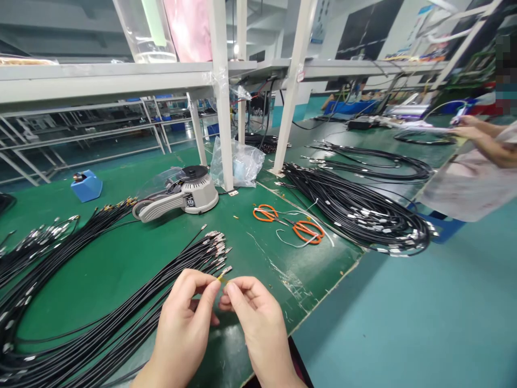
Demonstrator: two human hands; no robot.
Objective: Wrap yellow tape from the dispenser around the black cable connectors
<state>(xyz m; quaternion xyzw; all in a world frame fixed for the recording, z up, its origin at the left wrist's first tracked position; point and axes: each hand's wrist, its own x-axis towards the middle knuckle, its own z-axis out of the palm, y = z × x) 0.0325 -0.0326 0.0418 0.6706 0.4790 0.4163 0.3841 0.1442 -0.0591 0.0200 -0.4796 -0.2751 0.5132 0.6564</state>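
My left hand (183,318) is closed in a pinch on the end of a black cable, whose metal connector (226,271) sticks up past the fingertips. A small bit of yellow tape (222,279) shows at the connector's base, between my two hands. My right hand (256,315) pinches at the other side of this tape, thumb against forefinger. Just behind my hands lie the metal-tipped ends of a bundle of black cables (177,269), which curves away to the left. My fingers partly hide the tape and the held cable.
A grey tape dispenser (197,194) stands behind the bundle, with a blue holder (86,186) farther left. Orange-handled scissors (307,231) lie right of centre. Beyond are a plastic bag (238,161), shelf posts (221,108) and coiled black cables (355,205). A co-worker's hands (470,129) work at far right.
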